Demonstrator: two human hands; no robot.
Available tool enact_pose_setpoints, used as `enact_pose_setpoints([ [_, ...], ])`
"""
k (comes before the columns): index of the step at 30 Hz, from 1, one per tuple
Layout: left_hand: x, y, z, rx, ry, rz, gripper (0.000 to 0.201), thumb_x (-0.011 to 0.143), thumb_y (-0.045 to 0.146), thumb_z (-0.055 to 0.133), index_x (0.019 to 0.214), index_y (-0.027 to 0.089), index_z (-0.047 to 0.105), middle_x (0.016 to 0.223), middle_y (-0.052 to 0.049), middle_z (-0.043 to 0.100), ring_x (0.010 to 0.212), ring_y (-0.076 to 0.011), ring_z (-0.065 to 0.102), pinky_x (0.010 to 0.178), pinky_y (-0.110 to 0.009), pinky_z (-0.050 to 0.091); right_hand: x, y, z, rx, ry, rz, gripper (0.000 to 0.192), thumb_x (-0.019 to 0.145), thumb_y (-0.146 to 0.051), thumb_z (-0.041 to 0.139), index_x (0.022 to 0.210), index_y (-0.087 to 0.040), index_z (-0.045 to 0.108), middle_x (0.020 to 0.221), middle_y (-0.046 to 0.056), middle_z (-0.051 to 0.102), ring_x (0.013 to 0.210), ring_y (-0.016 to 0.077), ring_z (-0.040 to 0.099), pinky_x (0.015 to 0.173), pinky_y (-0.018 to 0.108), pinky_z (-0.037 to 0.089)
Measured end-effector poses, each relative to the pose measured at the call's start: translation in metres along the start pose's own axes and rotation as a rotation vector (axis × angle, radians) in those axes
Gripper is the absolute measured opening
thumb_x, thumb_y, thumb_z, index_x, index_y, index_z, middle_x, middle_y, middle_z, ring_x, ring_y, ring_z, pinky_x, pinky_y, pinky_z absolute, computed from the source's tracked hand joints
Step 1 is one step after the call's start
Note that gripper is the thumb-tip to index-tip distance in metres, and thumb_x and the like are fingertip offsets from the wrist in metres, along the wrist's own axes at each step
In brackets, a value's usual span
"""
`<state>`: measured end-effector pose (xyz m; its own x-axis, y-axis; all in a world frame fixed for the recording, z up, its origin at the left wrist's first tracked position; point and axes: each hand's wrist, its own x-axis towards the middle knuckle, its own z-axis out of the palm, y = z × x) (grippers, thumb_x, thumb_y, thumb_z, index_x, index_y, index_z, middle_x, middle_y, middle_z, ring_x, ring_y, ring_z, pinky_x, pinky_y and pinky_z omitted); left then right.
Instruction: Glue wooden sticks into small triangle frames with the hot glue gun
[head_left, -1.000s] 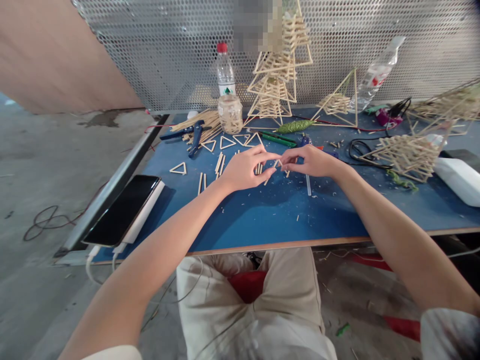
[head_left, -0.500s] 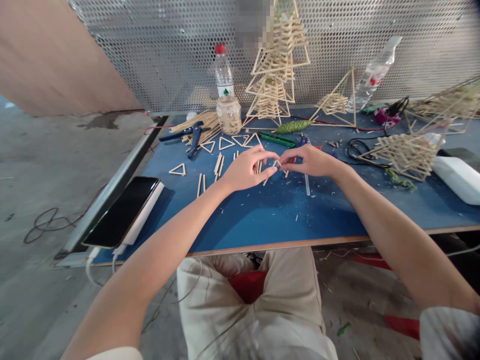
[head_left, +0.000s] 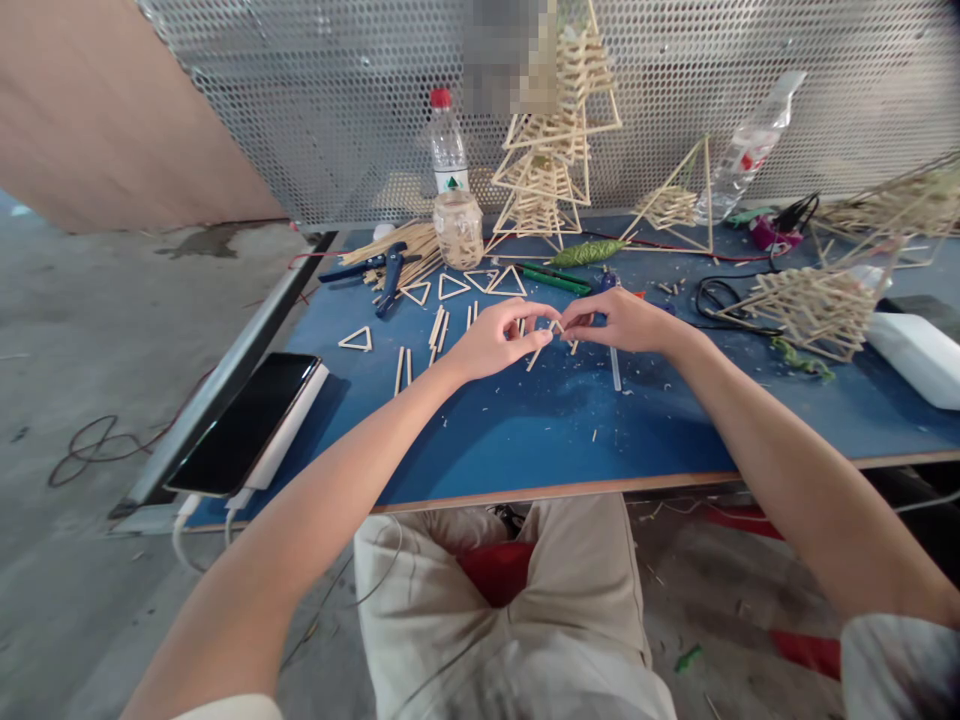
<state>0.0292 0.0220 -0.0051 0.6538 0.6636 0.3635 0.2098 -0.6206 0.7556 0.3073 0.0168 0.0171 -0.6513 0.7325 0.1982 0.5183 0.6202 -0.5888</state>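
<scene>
Over the middle of the blue table (head_left: 525, 455), my left hand (head_left: 495, 340) and my right hand (head_left: 626, 320) meet fingertip to fingertip. Each is closed in a pinch on thin wooden sticks (head_left: 555, 327) that join at an angle between them. Fingers partly cover the sticks, so their full shape is hidden. Several loose short sticks (head_left: 403, 370) lie left of my left hand. Small stick triangles (head_left: 355, 339) rest flat on the table, most of them in a row behind that hand. Below my right hand lies a narrow whitish glue stick or rod (head_left: 616, 370).
Blue cutters (head_left: 391, 278) lie against a bundle of sticks. Behind are a red-capped bottle (head_left: 448, 150), a tall stick tower (head_left: 551, 170) and a tilted clear bottle (head_left: 750, 150). A phone (head_left: 247, 425) lies at left. Stick lattices (head_left: 810, 312) and black cable (head_left: 716, 300) lie at right.
</scene>
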Motion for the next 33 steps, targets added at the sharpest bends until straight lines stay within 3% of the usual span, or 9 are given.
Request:
enact_pose_setpoints([
  [12, -0.001, -0.005, 0.001, 0.155, 0.019, 0.031, 0.036, 0.104, 0.049, 0.07, 0.131, 0.028, 0.08, 0.101, -0.005, 0.07, 0.066, -0.0133, 0.056, 0.065, -0.03, 0.05, -0.001, -0.006, -0.002, -0.011, -0.005, 0.059, 0.029, 0.101, -0.057, 0.072, 0.106, -0.031, 0.086, 0.1, 0.004, 0.087, 0.091, 0.0261, 0.079, 0.087, 0.042, 0.059],
  [15, 0.0, -0.008, 0.002, 0.193, 0.157, 0.007, 0.043, 0.104, 0.05, 0.069, 0.14, 0.027, 0.077, 0.101, -0.005, 0.071, 0.064, -0.0131, 0.054, 0.066, -0.031, 0.051, 0.0, -0.006, -0.002, -0.004, -0.011, 0.055, 0.03, 0.101, -0.056, 0.072, 0.107, -0.03, 0.086, 0.1, 0.005, 0.087, 0.091, 0.0257, 0.079, 0.088, 0.042, 0.059],
  [18, 0.003, -0.013, -0.001, 0.204, 0.404, -0.006, 0.052, 0.108, 0.061, 0.064, 0.146, 0.027, 0.074, 0.094, -0.004, 0.068, 0.064, -0.014, 0.05, 0.064, -0.031, 0.048, 0.0, -0.006, -0.002, 0.013, -0.009, 0.037, 0.031, 0.1, -0.054, 0.073, 0.107, -0.026, 0.086, 0.101, 0.007, 0.087, 0.092, 0.0257, 0.079, 0.089, 0.041, 0.059],
  [22, 0.005, -0.014, -0.007, 0.284, 0.622, 0.038, 0.056, 0.106, 0.075, 0.06, 0.121, 0.028, 0.085, 0.08, -0.003, 0.06, 0.068, -0.0177, 0.052, 0.07, -0.035, 0.049, 0.0, -0.007, -0.003, 0.022, -0.009, 0.035, 0.031, 0.099, -0.054, 0.074, 0.106, -0.027, 0.086, 0.103, 0.007, 0.087, 0.094, 0.0261, 0.079, 0.091, 0.042, 0.059],
  [25, 0.004, -0.012, -0.008, 0.287, 0.631, 0.054, 0.058, 0.104, 0.079, 0.062, 0.106, 0.027, 0.087, 0.073, -0.002, 0.058, 0.07, -0.0193, 0.054, 0.073, -0.036, 0.05, 0.0, -0.005, -0.002, 0.015, -0.002, 0.033, 0.028, 0.1, -0.053, 0.074, 0.106, -0.028, 0.085, 0.104, 0.005, 0.087, 0.095, 0.0255, 0.079, 0.092, 0.043, 0.059],
  [33, 0.003, -0.009, -0.004, 0.259, 0.518, 0.069, 0.058, 0.108, 0.076, 0.057, 0.103, 0.027, 0.088, 0.068, -0.001, 0.058, 0.072, -0.0206, 0.059, 0.08, -0.039, 0.053, 0.0, 0.0, 0.0, 0.004, -0.002, 0.006, 0.029, 0.1, -0.051, 0.074, 0.108, -0.025, 0.085, 0.105, 0.005, 0.087, 0.096, 0.0246, 0.079, 0.092, 0.041, 0.058],
])
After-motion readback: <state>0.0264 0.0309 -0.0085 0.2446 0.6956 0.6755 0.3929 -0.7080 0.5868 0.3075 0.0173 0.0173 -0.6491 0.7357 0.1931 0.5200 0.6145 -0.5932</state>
